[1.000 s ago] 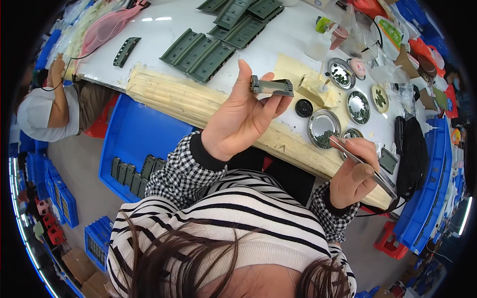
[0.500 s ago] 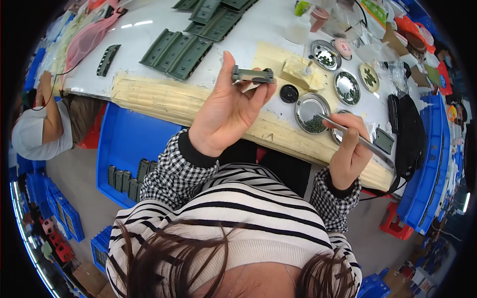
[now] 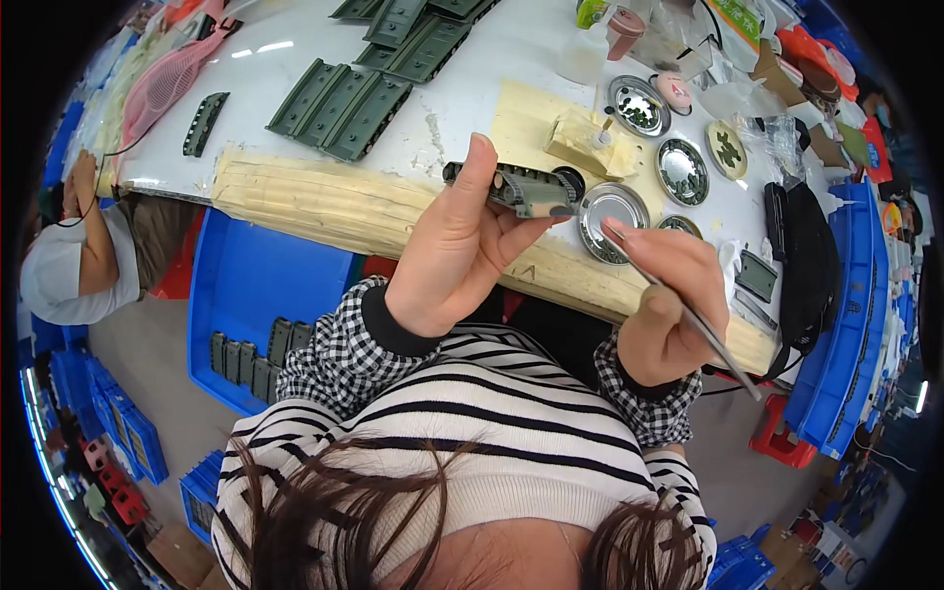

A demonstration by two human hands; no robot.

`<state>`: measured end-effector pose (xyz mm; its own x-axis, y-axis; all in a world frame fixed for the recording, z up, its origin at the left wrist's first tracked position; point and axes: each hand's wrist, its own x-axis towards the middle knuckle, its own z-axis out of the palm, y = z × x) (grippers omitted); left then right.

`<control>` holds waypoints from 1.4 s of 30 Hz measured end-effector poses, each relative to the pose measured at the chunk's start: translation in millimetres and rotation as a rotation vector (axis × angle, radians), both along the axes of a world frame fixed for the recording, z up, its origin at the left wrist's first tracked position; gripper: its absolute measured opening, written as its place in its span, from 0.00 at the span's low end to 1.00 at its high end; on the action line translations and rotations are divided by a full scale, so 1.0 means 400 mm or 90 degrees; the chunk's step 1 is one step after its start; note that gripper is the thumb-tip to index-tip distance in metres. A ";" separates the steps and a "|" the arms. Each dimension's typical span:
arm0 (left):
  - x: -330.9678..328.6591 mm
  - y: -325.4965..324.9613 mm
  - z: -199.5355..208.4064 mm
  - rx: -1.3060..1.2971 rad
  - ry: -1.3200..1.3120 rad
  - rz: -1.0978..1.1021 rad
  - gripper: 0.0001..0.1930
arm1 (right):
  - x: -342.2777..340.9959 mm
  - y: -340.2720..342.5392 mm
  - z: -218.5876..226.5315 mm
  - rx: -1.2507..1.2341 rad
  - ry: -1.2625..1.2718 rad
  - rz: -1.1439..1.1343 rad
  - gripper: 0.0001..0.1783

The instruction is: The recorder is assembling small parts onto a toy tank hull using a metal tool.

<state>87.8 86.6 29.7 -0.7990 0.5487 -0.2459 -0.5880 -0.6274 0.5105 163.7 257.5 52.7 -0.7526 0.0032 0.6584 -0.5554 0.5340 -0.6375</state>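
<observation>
From my distant place, I see the left hand (image 3: 442,258), its fingers clamped on a green model part (image 3: 536,196), left of a round metal dish (image 3: 614,205). The right hand (image 3: 661,339) has fingers closed around metal tweezers (image 3: 717,346).

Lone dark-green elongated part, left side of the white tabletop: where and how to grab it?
Probably mid-length, from above: pinch the dark-green elongated part across its narrow width. It is much longer than wide and lies on the white tabletop apart from the green ridged panels, leaving both long sides open.
</observation>
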 end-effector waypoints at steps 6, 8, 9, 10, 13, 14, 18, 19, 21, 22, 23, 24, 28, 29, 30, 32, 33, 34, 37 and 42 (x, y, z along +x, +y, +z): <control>0.017 -0.009 -0.038 -0.054 0.104 0.050 0.20 | -0.009 -0.024 -0.026 -0.136 -0.046 -0.013 0.13; 0.017 -0.003 -0.027 -0.029 0.086 0.066 0.22 | -0.009 -0.026 -0.032 -0.153 -0.046 -0.019 0.13; 0.018 -0.001 -0.024 -0.017 0.077 0.075 0.24 | -0.009 -0.024 -0.032 -0.146 -0.046 -0.020 0.13; 0.019 -0.001 -0.024 -0.018 0.082 0.078 0.24 | -0.009 -0.023 -0.033 -0.139 -0.047 -0.022 0.13; 0.020 -0.001 -0.023 -0.018 0.096 0.084 0.25 | -0.010 -0.023 -0.032 -0.124 -0.039 -0.028 0.13; 0.020 -0.002 -0.024 -0.017 0.100 0.083 0.25 | -0.011 -0.024 -0.032 -0.128 -0.038 -0.028 0.13; 0.018 -0.002 -0.024 -0.013 0.101 0.075 0.25 | -0.013 -0.027 -0.037 -0.157 -0.031 -0.026 0.13; 0.018 -0.001 -0.025 -0.014 0.102 0.075 0.25 | -0.013 -0.028 -0.038 -0.164 -0.031 -0.027 0.13; 0.017 0.001 -0.027 -0.016 0.103 0.075 0.25 | -0.013 -0.030 -0.039 -0.171 -0.033 -0.032 0.13; 0.018 0.001 -0.026 -0.013 0.107 0.079 0.25 | -0.013 -0.030 -0.039 -0.173 -0.034 -0.034 0.13; 0.020 0.001 -0.025 -0.010 0.110 0.082 0.25 | -0.013 -0.031 -0.040 -0.171 -0.034 -0.037 0.13; 0.021 0.001 -0.025 -0.007 0.113 0.086 0.25 | -0.013 -0.029 -0.038 -0.155 -0.038 -0.040 0.15; 0.022 -0.001 -0.023 0.011 0.105 0.084 0.24 | -0.010 -0.022 -0.028 -0.098 -0.058 -0.042 0.21; 0.021 0.000 -0.026 0.017 0.102 0.082 0.24 | -0.010 -0.022 -0.029 -0.117 -0.055 -0.035 0.16; 0.021 0.000 -0.029 0.023 0.099 0.081 0.23 | -0.010 -0.021 -0.029 -0.119 -0.057 -0.027 0.13; 0.022 -0.004 -0.045 0.017 0.092 0.068 0.20 | -0.010 -0.013 -0.024 -0.106 -0.064 -0.009 0.11; 0.022 -0.005 -0.050 0.015 0.089 0.060 0.19 | -0.010 -0.009 -0.021 -0.090 -0.069 -0.002 0.11; 0.022 -0.005 -0.050 0.017 0.077 0.057 0.19 | -0.009 -0.009 -0.019 -0.088 -0.070 -0.001 0.10; 0.022 -0.004 -0.044 0.019 0.045 0.046 0.18 | -0.006 -0.006 -0.018 -0.078 -0.068 0.005 0.10; 0.018 -0.006 -0.036 0.021 0.038 0.014 0.18 | -0.002 0.003 -0.018 -0.048 -0.053 0.024 0.10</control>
<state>95.1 84.3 15.2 -0.8237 0.5379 -0.1795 -0.5429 -0.6567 0.5235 162.7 258.5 45.3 -0.8051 0.0210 0.5927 -0.5176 0.4632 -0.7194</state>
